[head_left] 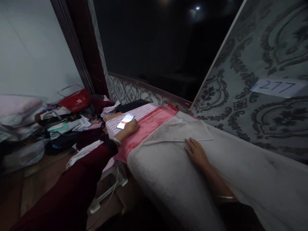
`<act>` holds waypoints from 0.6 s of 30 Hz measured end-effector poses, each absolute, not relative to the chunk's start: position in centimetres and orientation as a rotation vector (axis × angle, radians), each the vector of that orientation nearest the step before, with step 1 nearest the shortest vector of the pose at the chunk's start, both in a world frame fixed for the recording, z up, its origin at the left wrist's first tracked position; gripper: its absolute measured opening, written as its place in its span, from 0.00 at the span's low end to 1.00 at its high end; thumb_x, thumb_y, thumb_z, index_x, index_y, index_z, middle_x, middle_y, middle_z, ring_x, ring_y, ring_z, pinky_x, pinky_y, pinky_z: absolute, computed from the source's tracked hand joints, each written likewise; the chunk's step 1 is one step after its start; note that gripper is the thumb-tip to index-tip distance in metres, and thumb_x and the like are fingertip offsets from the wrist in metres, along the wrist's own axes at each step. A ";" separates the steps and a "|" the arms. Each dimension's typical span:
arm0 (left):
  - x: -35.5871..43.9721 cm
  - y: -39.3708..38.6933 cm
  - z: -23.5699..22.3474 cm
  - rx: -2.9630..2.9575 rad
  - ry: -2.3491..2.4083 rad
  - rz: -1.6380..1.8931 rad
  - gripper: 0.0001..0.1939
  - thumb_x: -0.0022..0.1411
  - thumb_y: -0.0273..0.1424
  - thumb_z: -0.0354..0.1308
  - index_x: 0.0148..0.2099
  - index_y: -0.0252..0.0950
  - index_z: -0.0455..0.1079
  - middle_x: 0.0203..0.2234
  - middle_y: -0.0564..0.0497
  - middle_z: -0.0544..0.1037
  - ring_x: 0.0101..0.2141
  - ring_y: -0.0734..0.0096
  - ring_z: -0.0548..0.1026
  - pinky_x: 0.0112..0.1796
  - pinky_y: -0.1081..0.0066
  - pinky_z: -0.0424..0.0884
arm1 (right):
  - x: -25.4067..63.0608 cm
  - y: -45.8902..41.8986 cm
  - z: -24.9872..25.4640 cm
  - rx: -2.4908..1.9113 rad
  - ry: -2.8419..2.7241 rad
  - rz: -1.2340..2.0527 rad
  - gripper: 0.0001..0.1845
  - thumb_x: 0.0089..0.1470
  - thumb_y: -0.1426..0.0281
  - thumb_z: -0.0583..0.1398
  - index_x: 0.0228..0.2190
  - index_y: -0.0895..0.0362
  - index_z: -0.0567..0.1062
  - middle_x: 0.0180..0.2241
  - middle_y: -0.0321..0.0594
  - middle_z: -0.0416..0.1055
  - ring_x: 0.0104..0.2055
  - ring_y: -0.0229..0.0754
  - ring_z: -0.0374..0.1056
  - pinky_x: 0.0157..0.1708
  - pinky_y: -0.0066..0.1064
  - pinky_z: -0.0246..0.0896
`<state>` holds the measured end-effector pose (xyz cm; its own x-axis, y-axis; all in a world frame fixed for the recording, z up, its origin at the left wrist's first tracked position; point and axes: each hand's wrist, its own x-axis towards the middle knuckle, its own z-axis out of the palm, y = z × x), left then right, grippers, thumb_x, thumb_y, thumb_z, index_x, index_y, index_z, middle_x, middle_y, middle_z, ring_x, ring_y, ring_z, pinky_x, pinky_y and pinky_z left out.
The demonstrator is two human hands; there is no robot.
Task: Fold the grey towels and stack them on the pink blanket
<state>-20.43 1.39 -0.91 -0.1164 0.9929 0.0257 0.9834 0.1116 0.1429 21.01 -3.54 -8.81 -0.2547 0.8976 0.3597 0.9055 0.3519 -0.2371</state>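
My left hand [131, 127] reaches out over a pink plush cloth [152, 120], right beside a phone [125, 122] with a lit screen. Its fingers appear to lie on the pink cloth, though they show only in part. The phone rests on a striped cloth [115, 123]. On a light grey plush blanket [163, 166], my right hand [196, 153] lies with its fingers stretched out, at the edge of a folded-over flap [178, 130]. The blanket overlaps the pink cloth and spreads towards the lower right.
A large dark screen [163, 41] is behind the blanket, on patterned wallpaper [216, 93] bearing a paper marked 277 [276, 88]. Clothes [67, 125] and a red bag [77, 99] are heaped at left. Below the cloths stands a stool [108, 187] with a cable [115, 184] hanging nearby.
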 end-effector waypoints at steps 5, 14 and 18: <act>-21.3 -0.5 -1.5 2.107 2.259 0.099 0.17 0.74 0.33 0.42 0.56 0.33 0.66 0.46 0.35 0.80 0.48 0.54 0.79 0.44 0.63 0.72 | 22.6 -10.3 -9.6 -1.607 -2.302 -0.036 0.30 0.65 0.57 0.49 0.63 0.53 0.68 0.67 0.48 0.61 0.68 0.55 0.59 0.65 0.55 0.56; -16.8 -1.1 0.9 2.551 1.991 0.298 0.19 0.71 0.32 0.43 0.55 0.31 0.70 0.53 0.32 0.75 0.56 0.47 0.71 0.55 0.55 0.66 | 29.1 -24.1 -8.9 -1.961 -2.144 -0.037 0.29 0.65 0.57 0.51 0.63 0.50 0.69 0.68 0.45 0.60 0.70 0.56 0.55 0.64 0.57 0.56; -10.0 -1.6 1.4 2.859 1.371 0.364 0.16 0.67 0.34 0.52 0.54 0.36 0.72 0.51 0.39 0.76 0.54 0.53 0.71 0.55 0.59 0.66 | 31.4 -27.3 -9.1 -2.069 -1.964 -0.098 0.28 0.65 0.57 0.51 0.62 0.50 0.70 0.67 0.47 0.62 0.68 0.56 0.58 0.63 0.56 0.57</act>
